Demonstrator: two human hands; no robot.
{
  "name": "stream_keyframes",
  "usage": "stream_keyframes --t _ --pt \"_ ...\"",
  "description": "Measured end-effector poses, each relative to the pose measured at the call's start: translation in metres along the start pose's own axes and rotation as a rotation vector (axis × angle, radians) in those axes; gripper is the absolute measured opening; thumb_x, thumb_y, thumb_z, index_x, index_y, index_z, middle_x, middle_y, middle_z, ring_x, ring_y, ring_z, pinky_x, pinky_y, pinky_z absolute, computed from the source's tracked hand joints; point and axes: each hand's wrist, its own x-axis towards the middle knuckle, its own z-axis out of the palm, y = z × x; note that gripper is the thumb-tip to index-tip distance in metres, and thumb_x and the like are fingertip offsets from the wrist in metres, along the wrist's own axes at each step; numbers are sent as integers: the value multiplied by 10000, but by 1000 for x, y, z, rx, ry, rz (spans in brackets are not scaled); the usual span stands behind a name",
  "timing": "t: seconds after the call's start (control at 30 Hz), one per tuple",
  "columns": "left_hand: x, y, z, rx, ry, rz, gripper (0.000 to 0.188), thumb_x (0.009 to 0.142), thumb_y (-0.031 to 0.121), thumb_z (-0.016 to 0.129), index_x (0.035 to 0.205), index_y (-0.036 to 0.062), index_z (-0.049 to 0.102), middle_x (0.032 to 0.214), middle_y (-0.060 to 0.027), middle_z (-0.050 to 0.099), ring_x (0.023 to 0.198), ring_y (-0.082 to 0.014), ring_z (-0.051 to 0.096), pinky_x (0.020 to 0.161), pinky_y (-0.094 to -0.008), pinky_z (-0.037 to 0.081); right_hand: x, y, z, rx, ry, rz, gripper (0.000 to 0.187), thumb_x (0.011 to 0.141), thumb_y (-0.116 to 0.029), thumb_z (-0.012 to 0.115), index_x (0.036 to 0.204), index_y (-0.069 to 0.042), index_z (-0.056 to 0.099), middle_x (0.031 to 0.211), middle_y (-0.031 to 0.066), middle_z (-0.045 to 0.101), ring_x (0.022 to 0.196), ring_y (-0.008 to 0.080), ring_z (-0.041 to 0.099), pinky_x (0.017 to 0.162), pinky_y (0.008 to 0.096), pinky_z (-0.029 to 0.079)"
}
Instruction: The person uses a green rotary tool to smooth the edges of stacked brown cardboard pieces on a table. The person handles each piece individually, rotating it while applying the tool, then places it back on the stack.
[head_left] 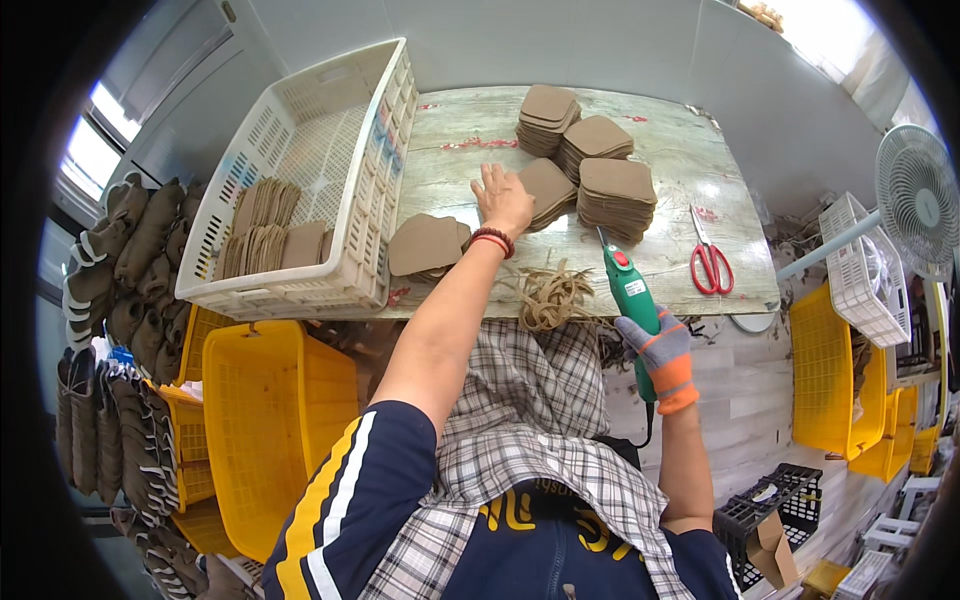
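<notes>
My bare left hand [500, 203], with beaded bracelets at its wrist, reaches over the table, fingers spread. It lies at the left edge of a stack of brown rounded fabric-like pieces [547, 190]; whether it touches them I cannot tell. In an orange and grey glove, my right hand [665, 352] grips a green corded power tool [632, 290] with a red switch. The tool's thin metal tip points up near a tall stack of brown pieces [616, 190]. Between my hands lies a tangle of tan strips [553, 298]. Another low pile of brown pieces [425, 246] is beside my left forearm.
A white plastic crate [345, 270] holding brown pieces stands at the table's left. Red-handled scissors [711, 268] lie to the right. Yellow bins [255, 440] stand at lower left, near hanging dark brown items [105, 420]. A fan [915, 200] is at far right.
</notes>
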Motion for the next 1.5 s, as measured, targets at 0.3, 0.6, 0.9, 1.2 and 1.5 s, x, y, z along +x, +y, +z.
stream_keyframes --t 0.3,0.6,0.9,1.2,1.5 --pt "-19 8 -42 -1343 94 -340 313 717 -21 702 961 14 507 931 -93 612 838 -259 597 781 -349 489 1 -10 9 60 7 15 396 752 -287 765 964 12 616 660 16 612 505 68 528 478 233 434" --pt "-62 46 -94 -2577 -8 -704 355 827 -38 619 1160 4 502 1179 -113 560 1111 -266 537 994 -441 443 -5 -37 16 62 -25 -13 415 762 -276 761 1001 24 604 659 18 600 514 68 533 476 224 435" --pt "-68 62 -82 -2713 -46 -892 395 841 -23 609 1207 51 479 1185 -89 556 1092 -247 551 984 -397 464 -12 -45 18 158 -51 10 376 768 -244 760 990 16 602 644 10 581 507 66 523 469 215 432" --pt "-82 71 -84 -2672 -91 -849 372 848 -39 592 1191 39 470 1170 -102 560 1093 -249 550 993 -395 458 -12 -51 17 213 -37 9 339 774 -201 758 978 15 595 633 5 564 503 59 501 454 211 414" --pt "-98 77 -80 -2575 -224 -622 328 870 -17 568 1180 26 471 1165 -115 566 1086 -237 562 967 -362 481 -8 -52 13 209 -17 -12 322 776 -198 755 962 3 585 642 8 561 505 71 509 451 213 411"
